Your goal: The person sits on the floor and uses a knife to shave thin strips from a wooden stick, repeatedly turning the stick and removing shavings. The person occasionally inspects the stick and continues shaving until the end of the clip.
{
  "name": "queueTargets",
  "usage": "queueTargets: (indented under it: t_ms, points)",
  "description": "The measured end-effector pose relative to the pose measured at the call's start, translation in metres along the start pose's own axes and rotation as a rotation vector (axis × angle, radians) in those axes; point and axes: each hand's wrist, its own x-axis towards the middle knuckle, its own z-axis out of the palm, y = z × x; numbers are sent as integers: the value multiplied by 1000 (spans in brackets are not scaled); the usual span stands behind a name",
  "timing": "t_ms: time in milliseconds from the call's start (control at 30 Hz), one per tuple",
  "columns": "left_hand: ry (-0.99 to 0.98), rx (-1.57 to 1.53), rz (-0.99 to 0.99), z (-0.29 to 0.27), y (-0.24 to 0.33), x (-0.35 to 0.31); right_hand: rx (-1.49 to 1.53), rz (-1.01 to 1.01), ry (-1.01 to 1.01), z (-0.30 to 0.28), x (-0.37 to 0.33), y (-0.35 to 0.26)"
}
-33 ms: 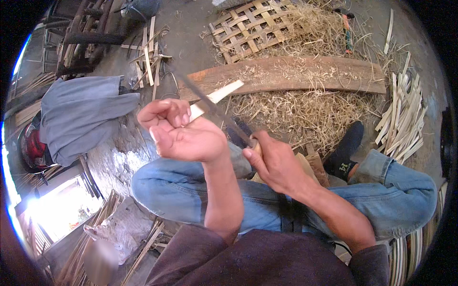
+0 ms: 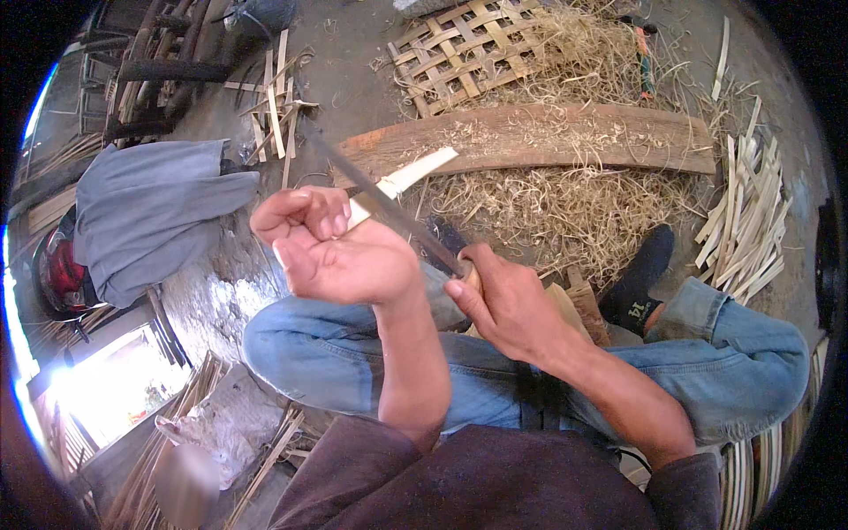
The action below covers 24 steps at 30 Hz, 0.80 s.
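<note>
My left hand point(image 2: 349, 256) is turned palm up, its fingers curled around a short pale bamboo strip point(image 2: 417, 171) that juts out to the upper right. In my right hand point(image 2: 512, 305) is a long knife point(image 2: 431, 244), gripped by its light wooden handle. The dark, narrow blade slants to the upper left and passes across the strip. Whether its edge touches the strip I cannot tell. Part of the strip is hidden behind my left fingers and the blade.
Beyond my crossed legs lies a curved wooden board point(image 2: 548, 141) strewn with curly shavings point(image 2: 565, 216). An open-weave bamboo panel point(image 2: 468, 53) is behind it. Split strips point(image 2: 746, 216) are heaped at the right. Grey cloth point(image 2: 159, 212) drapes something at the left.
The strip's free end has shifted slightly to the right and up. The knife blade has moved a little with my right hand, which is slightly further left.
</note>
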Motion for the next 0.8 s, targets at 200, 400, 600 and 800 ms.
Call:
queueTargets:
  t_ms: [200,400,600,800]
  points:
    - [-82,-78,-93,0,-4,3,-87,11,-11,-1,5,12]
    - [-132,201,119,3,-21,15,-80,35,-62,-7,15,11]
    - [-87,137,84,-1,-22,16,26,-36,25,0,7,1]
    - [-76,-22,1,-3,-21,15,3,-56,63,0,9,2]
